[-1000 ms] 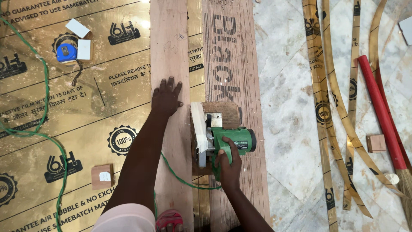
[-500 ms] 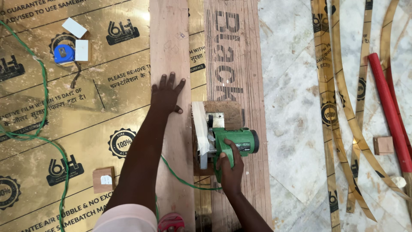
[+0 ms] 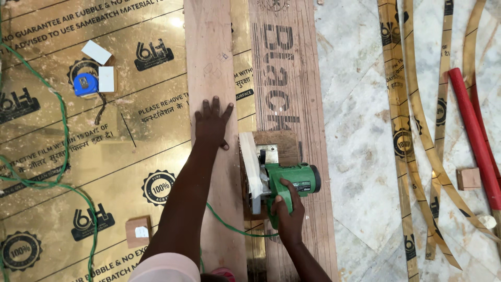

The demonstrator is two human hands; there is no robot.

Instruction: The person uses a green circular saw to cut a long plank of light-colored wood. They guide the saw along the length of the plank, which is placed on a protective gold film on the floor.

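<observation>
Near the centre of the frame the left hand (image 3: 211,124) lies flat on a pale plank (image 3: 209,62), its fingers (image 3: 215,106) spread and pressed down on the wood. Just right of it, a little lower, the right hand (image 3: 288,216) grips the handle of a green saw (image 3: 284,180), fingers wrapped around it. The saw sits on a darker board (image 3: 284,78) that runs from top to bottom of the frame beside the plank, with a strip of gold sheet showing between the two. The saw's guard faces the plank, and a green cord (image 3: 229,227) trails from the tool down and left, passing under the left arm. The left half of the frame is filled by a gold sheet (image 3: 62,156) with black print. On it, upper left, lies a blue tape measure (image 3: 85,84) beside two white cards, and a small wood block (image 3: 138,231) rests at lower left. A green cable (image 3: 57,156) loops across the sheet. On the marble floor (image 3: 355,156) at right lie curved gold strips (image 3: 404,141), a red pipe (image 3: 476,136) and another small block (image 3: 468,178).
</observation>
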